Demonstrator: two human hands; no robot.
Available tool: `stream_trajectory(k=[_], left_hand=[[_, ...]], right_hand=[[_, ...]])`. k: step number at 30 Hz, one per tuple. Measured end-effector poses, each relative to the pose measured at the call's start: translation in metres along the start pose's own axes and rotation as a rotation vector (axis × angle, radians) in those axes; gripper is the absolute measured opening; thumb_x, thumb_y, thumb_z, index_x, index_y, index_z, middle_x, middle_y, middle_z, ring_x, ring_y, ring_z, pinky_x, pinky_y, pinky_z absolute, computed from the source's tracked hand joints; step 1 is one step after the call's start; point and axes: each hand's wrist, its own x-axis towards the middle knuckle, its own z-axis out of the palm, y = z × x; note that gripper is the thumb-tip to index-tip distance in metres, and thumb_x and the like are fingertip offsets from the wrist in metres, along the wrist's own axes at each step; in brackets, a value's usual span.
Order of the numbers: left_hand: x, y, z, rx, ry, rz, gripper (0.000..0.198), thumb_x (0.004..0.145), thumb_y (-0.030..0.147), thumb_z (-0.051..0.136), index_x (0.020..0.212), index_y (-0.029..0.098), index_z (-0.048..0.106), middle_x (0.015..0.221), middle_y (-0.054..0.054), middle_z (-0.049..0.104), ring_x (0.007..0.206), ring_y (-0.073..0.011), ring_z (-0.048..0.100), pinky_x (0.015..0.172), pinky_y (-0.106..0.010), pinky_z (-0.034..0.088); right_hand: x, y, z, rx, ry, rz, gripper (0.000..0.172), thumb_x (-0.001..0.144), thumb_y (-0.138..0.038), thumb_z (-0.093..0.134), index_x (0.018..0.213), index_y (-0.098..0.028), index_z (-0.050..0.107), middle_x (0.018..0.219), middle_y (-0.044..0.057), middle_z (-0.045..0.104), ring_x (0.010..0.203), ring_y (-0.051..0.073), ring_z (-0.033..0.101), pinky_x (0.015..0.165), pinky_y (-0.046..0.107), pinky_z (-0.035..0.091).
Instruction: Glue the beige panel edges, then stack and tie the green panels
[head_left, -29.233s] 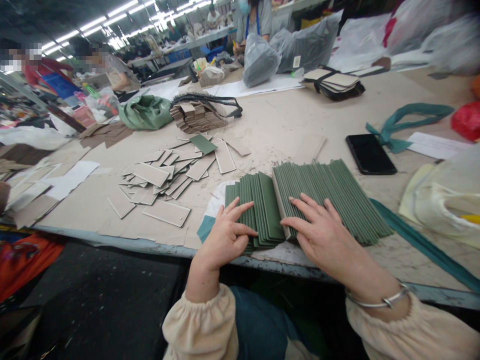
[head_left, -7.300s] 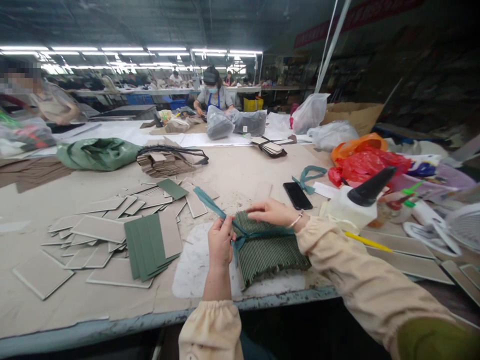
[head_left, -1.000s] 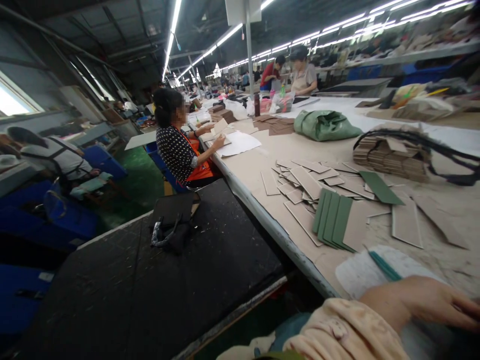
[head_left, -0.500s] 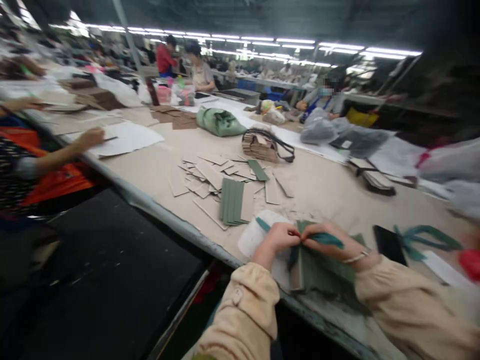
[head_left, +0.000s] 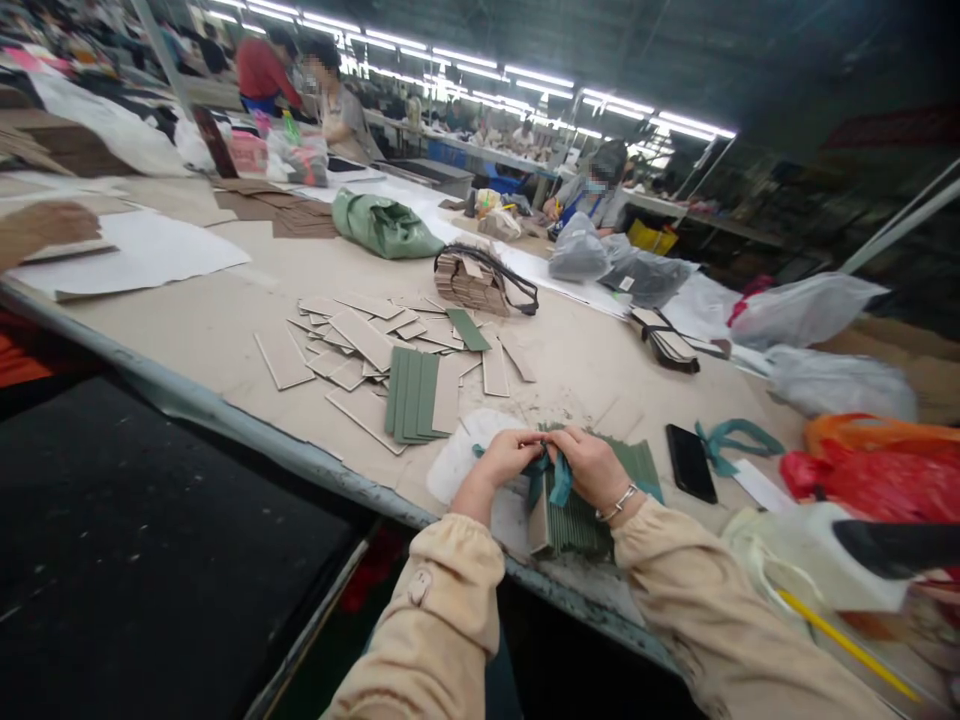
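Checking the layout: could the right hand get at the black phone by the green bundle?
Probably yes: the black phone lies flat just beside the right hand, nothing between them, though that hand pinches the teal ribbon.

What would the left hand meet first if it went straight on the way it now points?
The left hand points at the teal ribbon it pinches above the green card bundle; right behind that, likely touching, is the right hand.
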Motion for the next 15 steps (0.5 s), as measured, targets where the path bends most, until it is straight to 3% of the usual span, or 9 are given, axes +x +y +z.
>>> stream_trajectory(k=[8,15], left_hand=[[-0.002,0.0,-0.004,0.088,0.046,-0.006,0.022,0.071,0.016,0.061,0.089,0.014,0.075,0.077,-0.002,0.072,0.072,-0.0126,0.063,0.069,-0.021,0.049],[-0.007,0.007,-0.009,0.293,0.224,-0.045,0.014,0.068,0.016,0.061,0.074,0.016,0.073,0.066,-0.001,0.068,0.071,-0.0154,0.061,0.071,-0.024,0.046]], right_hand=[[-0.004,0.0,-0.002,-0.043,-0.003,0.06,0.026,0.096,-0.03,0.041,0.087,-0.015,0.061,0.079,0.006,0.062,0.073,0.016,0.057,0.064,0.025,0.035],[0.002,-0.014,-0.006,-0.099,-0.061,0.073,0.028,0.096,-0.028,0.04,0.084,-0.016,0.062,0.078,0.007,0.062,0.072,0.017,0.055,0.063,0.027,0.03]])
